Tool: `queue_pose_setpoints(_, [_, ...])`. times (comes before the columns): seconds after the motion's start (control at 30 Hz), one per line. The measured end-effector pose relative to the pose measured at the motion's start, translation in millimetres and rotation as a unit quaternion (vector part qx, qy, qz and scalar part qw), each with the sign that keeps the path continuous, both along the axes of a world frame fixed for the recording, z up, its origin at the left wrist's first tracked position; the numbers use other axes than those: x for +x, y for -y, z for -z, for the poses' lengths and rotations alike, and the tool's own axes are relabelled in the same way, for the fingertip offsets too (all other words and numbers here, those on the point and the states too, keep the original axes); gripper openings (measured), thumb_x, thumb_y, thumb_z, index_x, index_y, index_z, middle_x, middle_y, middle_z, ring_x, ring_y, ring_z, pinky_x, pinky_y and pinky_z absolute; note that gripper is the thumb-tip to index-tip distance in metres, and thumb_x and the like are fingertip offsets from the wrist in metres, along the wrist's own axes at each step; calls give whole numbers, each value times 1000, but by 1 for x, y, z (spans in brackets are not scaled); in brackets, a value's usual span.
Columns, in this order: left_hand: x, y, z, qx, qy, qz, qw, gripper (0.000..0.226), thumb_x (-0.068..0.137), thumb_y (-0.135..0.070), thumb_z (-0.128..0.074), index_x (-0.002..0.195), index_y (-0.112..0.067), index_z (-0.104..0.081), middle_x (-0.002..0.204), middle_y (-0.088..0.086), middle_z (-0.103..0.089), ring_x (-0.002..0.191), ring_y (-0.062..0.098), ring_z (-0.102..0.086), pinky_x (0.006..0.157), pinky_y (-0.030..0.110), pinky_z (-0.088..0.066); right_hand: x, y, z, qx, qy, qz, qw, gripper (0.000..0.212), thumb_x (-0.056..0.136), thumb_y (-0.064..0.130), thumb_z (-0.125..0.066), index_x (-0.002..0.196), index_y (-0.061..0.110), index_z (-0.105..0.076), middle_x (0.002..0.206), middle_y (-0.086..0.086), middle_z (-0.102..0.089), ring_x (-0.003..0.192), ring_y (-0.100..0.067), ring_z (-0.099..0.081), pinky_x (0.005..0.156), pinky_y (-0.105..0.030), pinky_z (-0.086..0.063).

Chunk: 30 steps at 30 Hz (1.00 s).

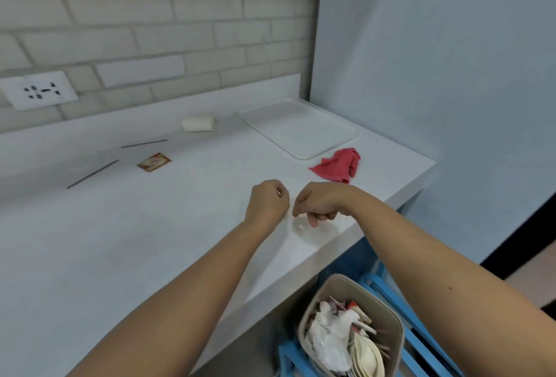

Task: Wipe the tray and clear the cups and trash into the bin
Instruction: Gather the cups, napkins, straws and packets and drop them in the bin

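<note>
Left hand (267,202), right hand (316,205): grips curled, contents unclear; red cloth (337,166), tray (298,128) beyond, bin (337,285) below.

A: What's nearest you?
B: Your left hand (267,203) and right hand (319,205), close together above the counter (135,250), fingers curled.
A: And farther off?
B: The tray (296,128) at the far corner, red cloth (337,166) just beside it.

back wall (150,15) – white brick | side wall (436,45) – pale blue | white counter (90,241)
</note>
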State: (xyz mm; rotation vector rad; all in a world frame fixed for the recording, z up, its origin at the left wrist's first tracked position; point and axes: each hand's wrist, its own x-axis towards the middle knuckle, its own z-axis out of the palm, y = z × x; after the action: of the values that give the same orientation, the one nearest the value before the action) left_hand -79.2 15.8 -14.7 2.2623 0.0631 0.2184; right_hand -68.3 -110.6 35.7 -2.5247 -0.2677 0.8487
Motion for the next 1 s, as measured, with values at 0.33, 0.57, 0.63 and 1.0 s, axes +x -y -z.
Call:
queue_pose_setpoints(0.33, [41, -168, 10, 77, -16, -140, 987, 18, 90, -8, -46, 79, -6, -61, 76, 4, -57, 71, 19, -53, 63, 26, -40, 46, -127, 8, 58, 51, -67, 995, 12, 91, 15, -50, 92, 11, -61, 64, -3, -55, 51, -14, -43, 47, -20, -30])
queue_pose_setpoints(0.57, [57, -273, 20, 103, -67, -208, 970, 21, 87, -3, -39, 74, -5, -55, 81, 9, -59, 70, 21, -53, 61, 28, -40, 84, -209, 18, 62, 72, -96, 991, 13, 89, 10, -47, 89, 12, -61, 67, 0, -53, 55, -11, -44, 48, -19, -34])
queue_pose_setpoints(0.63, [61, -299, 23, 104, -78, -223, 966, 21, 86, 0, -40, 75, -5, -57, 85, 10, -60, 75, 22, -54, 63, 27, -40, 94, -228, 23, 63, 83, -97, 990, 17, 89, 10, -47, 91, 9, -64, 69, 3, -52, 58, -12, -46, 48, -18, -36])
queue_pose_setpoints(1.0, [97, -397, 36, 205, -151, -295, 921, 36, 93, -23, -51, 123, -4, -49, 129, 14, -44, 119, 33, -39, 95, 38, -40, 152, -322, 52, 87, 161, -42, 982, 40, 90, 22, -56, 128, 8, -51, 131, -12, -42, 113, -26, -52, 93, -30, -45])
